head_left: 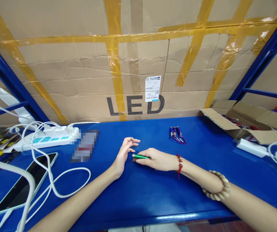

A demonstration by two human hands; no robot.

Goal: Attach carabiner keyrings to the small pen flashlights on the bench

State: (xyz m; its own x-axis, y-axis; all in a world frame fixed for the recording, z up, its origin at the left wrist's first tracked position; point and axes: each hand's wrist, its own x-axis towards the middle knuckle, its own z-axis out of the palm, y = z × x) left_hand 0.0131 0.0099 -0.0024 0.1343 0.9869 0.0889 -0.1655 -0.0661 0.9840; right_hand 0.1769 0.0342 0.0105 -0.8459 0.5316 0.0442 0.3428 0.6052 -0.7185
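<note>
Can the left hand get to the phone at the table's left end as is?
Probably yes. The left hand is open and empty, while the right hand holds the green penlight. Only loops of white cable lie between it and the phone.

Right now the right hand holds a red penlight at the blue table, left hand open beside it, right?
No: the penlight is green, not red, per the head view. The right hand holds it at the blue table, left hand open beside it.
</note>
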